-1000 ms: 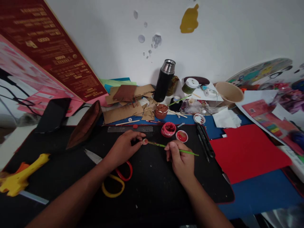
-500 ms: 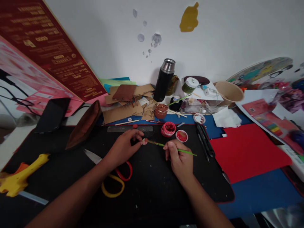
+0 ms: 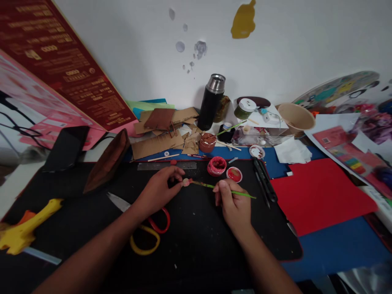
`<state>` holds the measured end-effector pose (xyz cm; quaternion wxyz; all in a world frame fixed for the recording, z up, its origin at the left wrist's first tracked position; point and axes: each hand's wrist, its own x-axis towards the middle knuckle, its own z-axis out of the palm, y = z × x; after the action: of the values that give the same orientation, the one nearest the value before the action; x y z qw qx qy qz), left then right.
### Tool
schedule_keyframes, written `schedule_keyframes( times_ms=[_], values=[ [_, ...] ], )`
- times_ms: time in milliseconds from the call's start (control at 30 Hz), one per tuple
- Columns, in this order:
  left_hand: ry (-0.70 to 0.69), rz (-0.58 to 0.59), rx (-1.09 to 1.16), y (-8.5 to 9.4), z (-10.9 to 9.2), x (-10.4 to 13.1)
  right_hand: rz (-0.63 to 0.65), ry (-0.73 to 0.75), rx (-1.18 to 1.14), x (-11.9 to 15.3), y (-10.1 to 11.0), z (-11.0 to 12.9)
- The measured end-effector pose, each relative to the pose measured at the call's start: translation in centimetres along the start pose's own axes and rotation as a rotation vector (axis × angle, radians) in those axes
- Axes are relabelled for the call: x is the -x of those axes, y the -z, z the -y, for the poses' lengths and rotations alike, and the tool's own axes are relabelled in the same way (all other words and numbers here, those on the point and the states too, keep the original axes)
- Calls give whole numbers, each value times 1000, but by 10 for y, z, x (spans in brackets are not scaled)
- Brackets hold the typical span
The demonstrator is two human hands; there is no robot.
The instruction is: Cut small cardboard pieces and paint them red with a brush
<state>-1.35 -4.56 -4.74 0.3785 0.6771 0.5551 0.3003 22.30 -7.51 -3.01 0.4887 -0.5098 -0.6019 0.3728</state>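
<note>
Between the fingertips of my left hand [image 3: 163,185] is a small round disc [image 3: 185,182], pale with some red on it. My right hand [image 3: 234,204] grips a green paintbrush [image 3: 208,185] like a pen, its red-tipped bristles at the disc's right edge. Whether the bristles touch the disc is hard to tell. Beyond the right hand stand an uncovered jar of red paint [image 3: 217,166] and its paint-smeared lid [image 3: 234,174]. Scissors [image 3: 145,239] with red and yellow handles lie partly under my left forearm.
A clear ruler [image 3: 147,166] lies behind the left hand. A black thermos [image 3: 211,102], cardboard pieces [image 3: 157,147] and a brown paint jar [image 3: 207,143] line the back. Right are a black cutter [image 3: 265,181] and red paper [image 3: 324,196]; left, a yellow glue gun [image 3: 30,228] and a brown boat shape [image 3: 107,161].
The brush and my right hand have shifted slightly to the right, and the bristles sit nearer the disc's edge. More of the disc's pale face shows. My left hand stays nearly in place.
</note>
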Motion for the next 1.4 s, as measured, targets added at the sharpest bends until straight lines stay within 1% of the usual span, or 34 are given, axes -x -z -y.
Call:
schedule_keyframes(
  times_ms=[300,567,767,833,967,1033,1133,1233,1400],
  values=[
    [-2,1,-3,0,0,-1,4,-19,-32,2,1,0],
    [0,9,2,0,-1,0,72,-25,-42,4,-1,3],
    [13,0,10,2,-4,-1,89,0,-14,2,-2,5],
    [8,0,12,3,-5,-1,78,-10,-16,1,-1,3],
    [11,-8,18,4,-4,0,-4,-49,-33,1,1,-1],
    [18,-15,19,4,-4,0,-25,-60,-69,1,1,-1],
    [17,-17,19,4,-5,0,22,-46,-100,2,0,1],
    [12,-5,11,5,-7,-1,66,-35,-57,2,-1,2],
    [15,-1,-7,5,-7,0,-33,-67,-63,1,2,0]
  ],
)
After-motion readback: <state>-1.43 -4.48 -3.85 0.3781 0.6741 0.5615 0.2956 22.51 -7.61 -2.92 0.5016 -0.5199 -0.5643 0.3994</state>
